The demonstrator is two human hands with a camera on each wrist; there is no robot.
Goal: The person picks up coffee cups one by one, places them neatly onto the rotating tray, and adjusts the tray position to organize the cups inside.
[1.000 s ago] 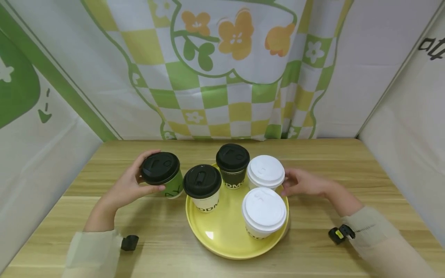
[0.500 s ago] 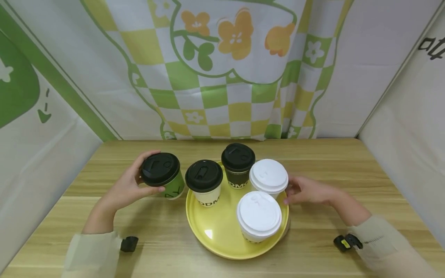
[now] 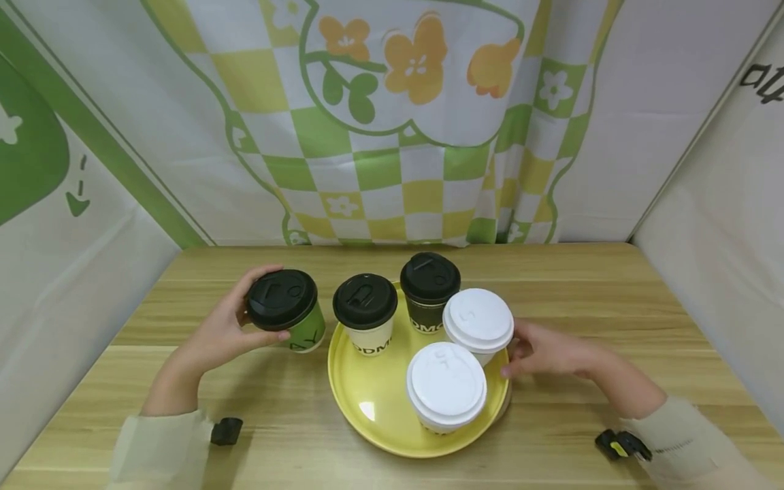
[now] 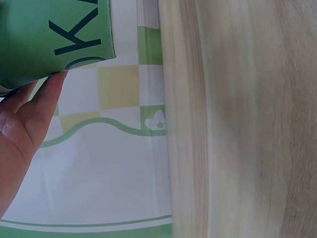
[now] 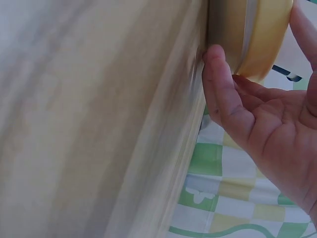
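Note:
My left hand (image 3: pixel 229 333) grips a green paper cup (image 3: pixel 306 330) with a black lid, left of the round yellow tray (image 3: pixel 367 429). In the left wrist view the green cup's base (image 4: pixel 94 59) hangs above the wooden table. My right hand (image 3: pixel 548 350) holds the tray's right rim, with the thumb on the rim and the other fingers low against its side. On the tray stand a white cup with a black lid (image 3: pixel 366 303), a black cup (image 3: pixel 431 279), and two white-lidded cups, one at the right (image 3: pixel 479 320) and one in front (image 3: pixel 447 384).
The wooden table (image 3: pixel 275 435) runs back to a checked, flowered curtain (image 3: pixel 398 163). White cloth walls stand at the left (image 3: pixel 79 292) and right (image 3: pixel 716 224). A black wrist device (image 3: pixel 621 446) sits on the right sleeve, another (image 3: pixel 226 431) on the left.
The tray has turned clockwise: its back cups have shifted right, the front white-lidded cup left and nearer. My right hand has moved right and towards me. The left hand stays with the green cup.

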